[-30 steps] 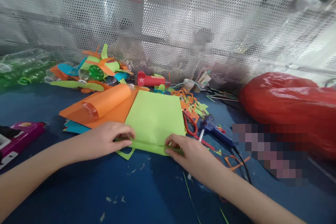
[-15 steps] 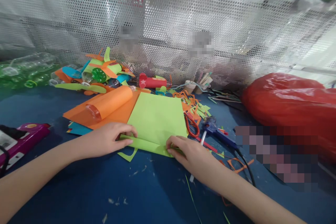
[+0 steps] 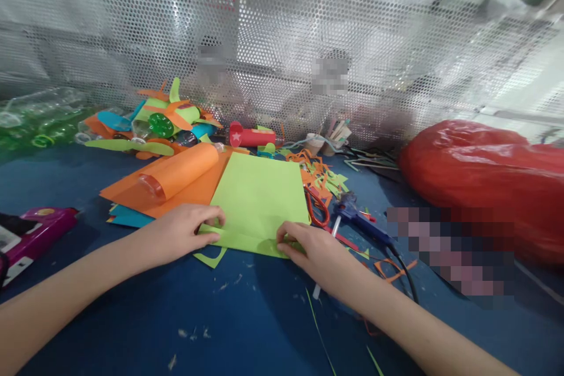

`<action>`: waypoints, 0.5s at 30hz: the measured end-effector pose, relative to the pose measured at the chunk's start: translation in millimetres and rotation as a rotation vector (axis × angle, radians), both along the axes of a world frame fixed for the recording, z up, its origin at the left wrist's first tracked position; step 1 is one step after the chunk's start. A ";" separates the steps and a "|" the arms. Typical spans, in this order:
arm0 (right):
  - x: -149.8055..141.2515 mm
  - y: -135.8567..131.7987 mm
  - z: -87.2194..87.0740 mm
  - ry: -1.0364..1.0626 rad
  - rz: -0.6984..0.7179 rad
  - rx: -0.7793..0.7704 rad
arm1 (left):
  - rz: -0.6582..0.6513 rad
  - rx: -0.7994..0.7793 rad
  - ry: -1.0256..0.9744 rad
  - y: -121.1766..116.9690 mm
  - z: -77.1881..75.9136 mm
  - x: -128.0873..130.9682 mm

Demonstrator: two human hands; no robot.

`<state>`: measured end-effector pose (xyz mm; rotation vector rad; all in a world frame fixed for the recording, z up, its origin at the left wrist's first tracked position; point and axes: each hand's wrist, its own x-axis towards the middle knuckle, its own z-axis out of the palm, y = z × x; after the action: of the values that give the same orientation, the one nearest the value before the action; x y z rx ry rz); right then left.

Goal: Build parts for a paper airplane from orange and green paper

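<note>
A light green sheet of paper (image 3: 264,191) lies before me, its near edge folded up in a narrow strip. At the left end of that fold, my left hand (image 3: 187,229) pinches the paper between thumb and fingers. My right hand (image 3: 308,244) grips the fold's right end in the same way. Left of the sheet, a bottle wrapped in orange paper (image 3: 185,169) rests on orange sheets (image 3: 127,191), with blue paper (image 3: 130,216) underneath. Red-handled scissors (image 3: 318,208) and a blue glue gun (image 3: 361,220) lie just beyond my right hand.
Plastic bottles (image 3: 48,114) and paper-winged bottle models (image 3: 163,117) stand at the back left. Paper scraps (image 3: 315,170) and a red bottle model (image 3: 255,137) lie behind the sheet. A red plastic bag (image 3: 484,182) bulges at right; a purple device (image 3: 42,235) is at left.
The camera view has shifted slightly. The folded strip at the near edge looks flatter, with both hands still holding its ends.
</note>
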<state>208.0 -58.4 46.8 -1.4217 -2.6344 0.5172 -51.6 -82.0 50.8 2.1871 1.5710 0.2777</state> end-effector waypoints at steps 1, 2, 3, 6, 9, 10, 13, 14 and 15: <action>0.0 0.7 -0.6 -0.013 -0.007 0.007 | 0.001 -0.001 -0.007 -0.2 -0.2 0.4; 0.0 1.3 -1.1 -0.030 -0.018 0.016 | 0.004 -0.002 -0.017 -0.4 -0.6 0.7; -0.2 1.7 -1.5 -0.050 -0.032 0.027 | 0.010 -0.002 -0.026 -0.5 -1.1 1.0; -0.9 2.1 -2.1 -0.110 -0.082 0.061 | 0.038 -0.004 -0.041 0.0 -2.4 0.7; -1.8 1.9 -1.9 -0.129 -0.126 0.076 | 0.049 -0.015 -0.030 1.4 -2.4 -1.4; -2.2 2.1 -1.7 -0.126 -0.136 0.072 | 0.051 -0.024 -0.029 2.0 -2.2 -2.3; -2.6 3.9 -1.1 -0.104 -0.151 0.039 | 0.080 -0.053 -0.046 3.6 -1.1 -4.6; -2.2 4.9 -1.0 -0.094 -0.151 0.028 | 0.091 -0.059 -0.049 4.0 -0.6 -5.0; -1.6 6.0 -1.1 -0.082 -0.148 0.020 | 0.096 -0.065 -0.049 4.1 0.1 -5.3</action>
<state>206.4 -52.4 45.7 -1.6496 -2.5596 0.4237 -56.9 -77.9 50.9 2.0441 1.6381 0.3026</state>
